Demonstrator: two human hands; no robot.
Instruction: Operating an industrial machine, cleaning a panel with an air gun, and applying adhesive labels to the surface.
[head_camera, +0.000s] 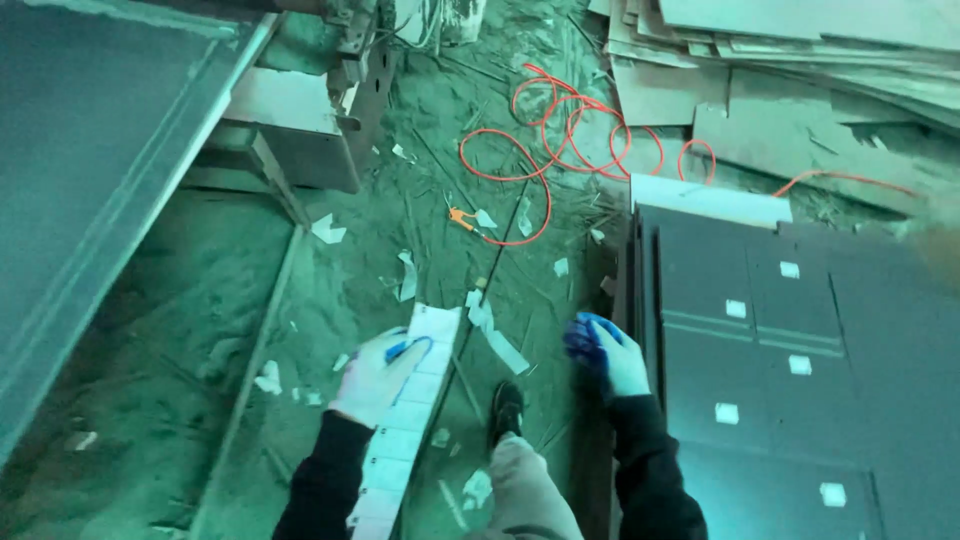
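Left hand (375, 375) pinching the sticker strip (405, 430), right hand (605, 355) curled at 3 o'clock on dark panels (760, 380); strip might snag, trailing loose.

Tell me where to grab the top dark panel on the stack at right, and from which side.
Take the top dark panel by its left long edge, coming from the floor side. That edge overhangs open floor with nothing against it, and the right hand is already beside it. The left hand is taken up by the white label strip, so probably a one-hand lift or slide first.
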